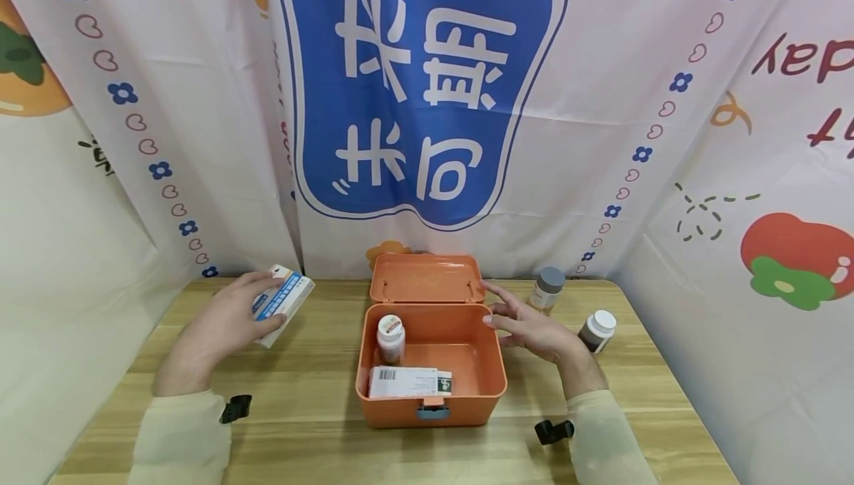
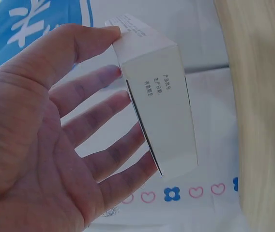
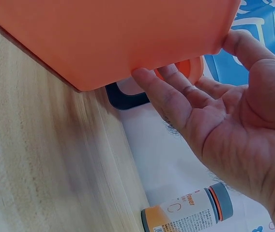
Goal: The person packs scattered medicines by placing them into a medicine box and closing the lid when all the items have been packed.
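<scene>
My left hand (image 1: 230,314) holds a white and blue carton (image 1: 285,303) above the table's left side, thumb on one edge and fingertips along the opposite one. In the left wrist view the carton (image 2: 159,92) shows a white end with small print. An orange storage box (image 1: 434,411) stands mid-table, its lid (image 1: 427,277) tipped back. Inside are a white-capped bottle (image 1: 391,340) at the left and a white carton (image 1: 403,383) along the front. Spread fingers of my right hand (image 1: 537,329) touch the box's right wall near the back corner.
A grey-capped bottle (image 1: 547,291) stands behind my right hand, at the back of the wooden table (image 1: 293,426). A dark bottle with a white cap (image 1: 597,331) is farther right. Printed cloth (image 1: 587,99) hangs directly behind the table.
</scene>
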The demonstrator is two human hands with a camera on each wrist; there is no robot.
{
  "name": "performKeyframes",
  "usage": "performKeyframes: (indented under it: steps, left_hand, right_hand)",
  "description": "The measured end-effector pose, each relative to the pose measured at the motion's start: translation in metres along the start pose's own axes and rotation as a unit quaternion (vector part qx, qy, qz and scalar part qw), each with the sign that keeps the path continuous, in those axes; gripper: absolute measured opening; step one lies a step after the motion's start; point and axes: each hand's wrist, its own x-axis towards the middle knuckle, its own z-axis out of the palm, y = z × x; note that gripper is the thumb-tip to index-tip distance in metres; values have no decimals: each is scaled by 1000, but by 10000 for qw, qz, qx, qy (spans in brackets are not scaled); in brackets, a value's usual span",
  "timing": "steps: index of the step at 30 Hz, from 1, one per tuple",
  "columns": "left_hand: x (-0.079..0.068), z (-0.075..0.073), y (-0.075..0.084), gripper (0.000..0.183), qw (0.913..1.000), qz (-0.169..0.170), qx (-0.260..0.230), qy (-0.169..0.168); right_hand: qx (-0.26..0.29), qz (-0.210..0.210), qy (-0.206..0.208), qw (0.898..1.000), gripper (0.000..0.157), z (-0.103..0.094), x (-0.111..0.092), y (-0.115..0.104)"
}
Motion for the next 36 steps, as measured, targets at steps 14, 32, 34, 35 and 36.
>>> performKeyframes:
  steps: [14, 32, 34, 35, 36]
  left_hand:
    - [2, 4, 29, 72, 9990, 396, -166, 134]
    - [2, -3, 61, 69, 9975, 691, -69, 162]
    - [2, -3, 65, 69, 9972, 727, -66, 178]
    - [2, -3, 67, 69, 9969, 756, -64, 198]
    - [2, -3, 70, 69, 9966, 792, -65, 217]
  right_hand:
    - [100, 52, 22, 9999, 80, 1, 1, 1]
    - [97, 4, -46, 9999, 81, 0, 1, 0]
    - [106, -18, -68, 9999, 81, 0, 1, 0]
    - [107, -32, -76, 9999, 81, 0, 1, 0]
    - [108, -49, -88, 9999, 81, 0, 1, 0]
